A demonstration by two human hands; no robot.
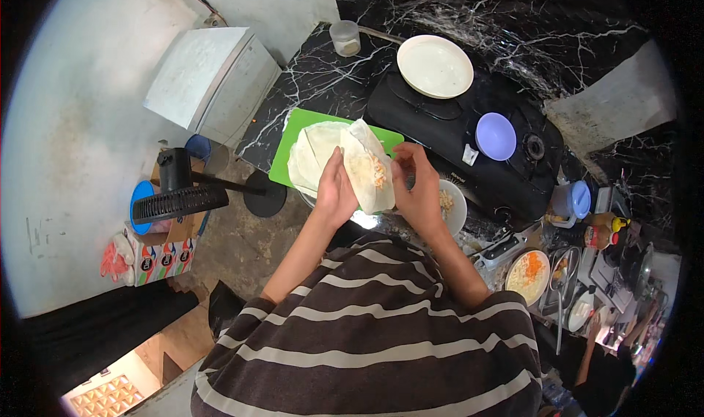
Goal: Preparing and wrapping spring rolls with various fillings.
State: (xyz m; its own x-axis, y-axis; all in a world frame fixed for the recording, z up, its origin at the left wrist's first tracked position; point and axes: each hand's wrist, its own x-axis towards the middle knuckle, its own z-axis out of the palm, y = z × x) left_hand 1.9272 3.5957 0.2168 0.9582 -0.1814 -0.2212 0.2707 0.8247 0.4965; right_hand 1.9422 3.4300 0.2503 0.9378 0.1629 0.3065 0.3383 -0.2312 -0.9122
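Note:
A pale, thin sheet of wrapper dough (360, 153) rests in my left hand (335, 191), tilted above the cutting board. A strip of shredded orange and white filling (378, 173) lies along its right side. My right hand (417, 188) is at the wrapper's right edge with curled fingers, its thumb against that edge; whether it pinches the dough is unclear. Behind my left hand, a stack of round wrappers (312, 155) covers much of the green cutting board (281, 161). Partly hidden by my right hand and forearm, a white bowl (461, 213) holds chopped filling.
A black gas stove (434, 133) carries a white frying pan (434, 66) and a purple bowl (495, 136). A knife (503, 250) lies near a plate of shredded vegetables (528, 276). A black fan (180, 202) stands left. Another person (597, 362) is at far right.

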